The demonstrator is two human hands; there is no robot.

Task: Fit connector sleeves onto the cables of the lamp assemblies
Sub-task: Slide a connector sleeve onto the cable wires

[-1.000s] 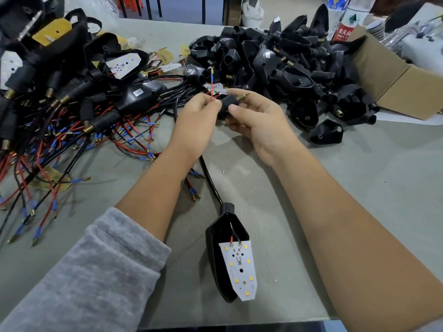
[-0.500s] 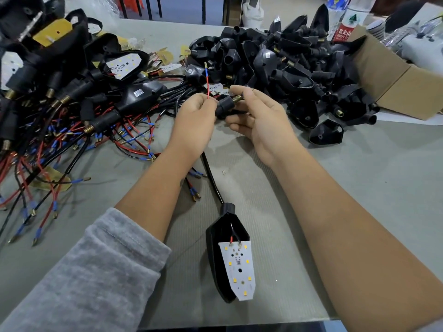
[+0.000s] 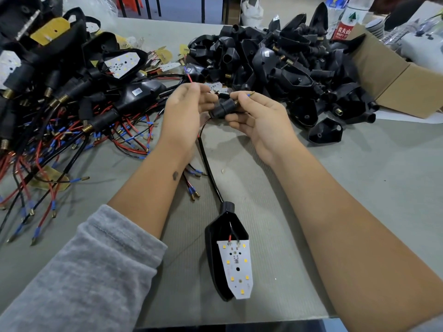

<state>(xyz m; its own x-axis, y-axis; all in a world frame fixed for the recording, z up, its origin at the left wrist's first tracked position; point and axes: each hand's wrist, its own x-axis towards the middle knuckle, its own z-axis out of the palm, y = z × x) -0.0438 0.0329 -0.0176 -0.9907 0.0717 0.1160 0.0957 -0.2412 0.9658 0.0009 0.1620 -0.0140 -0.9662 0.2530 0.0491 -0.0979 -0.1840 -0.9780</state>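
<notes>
A black lamp housing (image 3: pixel 215 238) with a white LED board (image 3: pixel 236 267) lies on the grey mat near the front edge. Its black cable (image 3: pixel 208 164) runs up to my hands. My left hand (image 3: pixel 184 111) pinches the cable's red wire (image 3: pixel 190 78), whose end sticks up above the fingers. My right hand (image 3: pixel 259 116) grips a black ribbed connector sleeve (image 3: pixel 223 107) with a brass threaded end. A brass-tipped wire (image 3: pixel 250 93) pokes out past that end, above my right fingers. The two hands almost touch at the sleeve.
A heap of empty black housings and sleeves (image 3: pixel 287 68) lies at the back right, beside a cardboard box (image 3: pixel 395 82). On the left, finished lamp assemblies (image 3: pixel 72 80) with red, black and blue-tipped wires (image 3: pixel 48 164) sprawl across the table. Bottles (image 3: pixel 345 22) stand far right.
The sleeve has turned from end-on to lying sideways and now sits over the cable. A brass-tipped wire has come out of its threaded end. The red wire in my left hand has tilted left.
</notes>
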